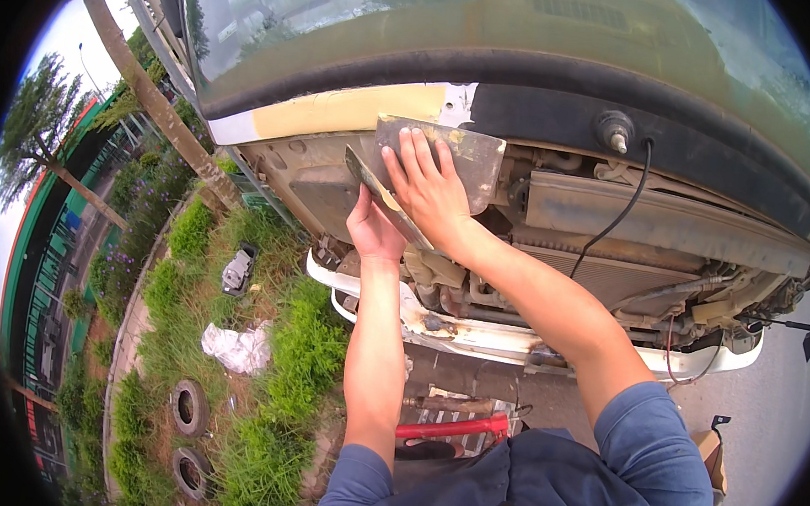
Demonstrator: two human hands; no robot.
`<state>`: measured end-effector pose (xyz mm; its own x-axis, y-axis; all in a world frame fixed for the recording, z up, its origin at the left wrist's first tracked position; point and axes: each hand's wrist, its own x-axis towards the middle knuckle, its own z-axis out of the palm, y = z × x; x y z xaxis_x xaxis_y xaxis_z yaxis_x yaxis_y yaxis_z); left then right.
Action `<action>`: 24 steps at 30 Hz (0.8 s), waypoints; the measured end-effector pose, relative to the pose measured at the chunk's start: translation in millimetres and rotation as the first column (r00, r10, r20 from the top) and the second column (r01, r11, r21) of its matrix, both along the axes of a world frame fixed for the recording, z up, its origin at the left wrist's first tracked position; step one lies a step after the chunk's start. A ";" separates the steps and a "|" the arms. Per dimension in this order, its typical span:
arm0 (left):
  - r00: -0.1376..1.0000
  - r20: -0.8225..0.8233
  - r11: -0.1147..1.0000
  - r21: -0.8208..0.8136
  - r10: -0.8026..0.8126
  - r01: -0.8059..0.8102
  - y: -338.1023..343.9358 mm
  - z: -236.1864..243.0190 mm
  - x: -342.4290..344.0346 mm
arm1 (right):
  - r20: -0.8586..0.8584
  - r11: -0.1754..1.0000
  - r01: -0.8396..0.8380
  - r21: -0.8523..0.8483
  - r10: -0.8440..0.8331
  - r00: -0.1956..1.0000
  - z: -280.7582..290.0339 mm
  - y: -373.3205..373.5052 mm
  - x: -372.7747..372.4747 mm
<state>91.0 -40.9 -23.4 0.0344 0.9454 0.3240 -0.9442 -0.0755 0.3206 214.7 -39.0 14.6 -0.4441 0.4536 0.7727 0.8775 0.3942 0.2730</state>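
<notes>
My right hand (430, 186) lies with its fingers along the face of a thin, stained grey-brown flat plate (485, 156); its thumb is hidden. The plate's upper edge is just below a strip of smooth yellow filler (348, 109) on the vehicle's white front panel (235, 130). Close beside it, my left hand (377, 231) grips a second thin plate, a putty board (370, 180), tilted on edge with yellow putty on it. Part of this board is behind my right wrist. Whether the two plates touch I cannot tell.
Below the windscreen (389, 23), the open front shows a radiator (619, 273) and a hanging black cable (621, 230). A white bumper (420, 318) crosses under my arms. A red bar (451, 427) lies below. Tyres (190, 407) and a white bag (237, 346) rest on grass.
</notes>
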 end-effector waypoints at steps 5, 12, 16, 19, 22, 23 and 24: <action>1.000 0.012 0.998 -0.063 -0.006 0.007 -5.5 -26.9 6.0 | 0.000 0.996 -0.050 -0.070 0.050 0.999 -19.6 -8.3 5.8; 0.999 0.035 0.994 0.107 -0.033 0.029 -21.3 -21.4 19.4 | -0.019 0.995 -0.072 -0.075 0.070 0.997 -12.1 -28.4 23.9; 0.997 -0.016 0.990 0.118 -0.073 0.075 -9.1 4.6 6.5 | -0.122 0.997 -0.074 -0.028 0.070 0.990 6.9 -25.5 20.6; 0.992 -0.115 0.986 0.148 -0.054 0.070 -12.1 30.2 21.2 | -0.065 0.999 0.049 -0.012 -0.049 0.997 11.4 -20.6 26.0; 0.985 -0.136 0.982 0.144 -0.105 0.124 -11.1 38.1 21.8 | -0.112 0.999 0.031 0.009 -0.030 0.993 5.1 -14.4 25.4; 0.985 -0.138 0.981 0.147 -0.105 0.125 -7.6 36.7 19.2 | -0.113 0.999 0.032 0.013 -0.030 0.993 3.7 -12.9 24.7; 0.983 -0.134 0.977 0.154 -0.126 0.147 -2.4 33.3 16.4 | -0.119 0.999 0.044 0.011 -0.042 0.992 2.5 -11.2 24.2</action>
<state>107.4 -43.3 9.9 0.2084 0.8639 0.4586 -0.9036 -0.0094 0.4283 238.9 -50.1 17.2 -0.3292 0.4597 0.8248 0.9201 0.3524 0.1708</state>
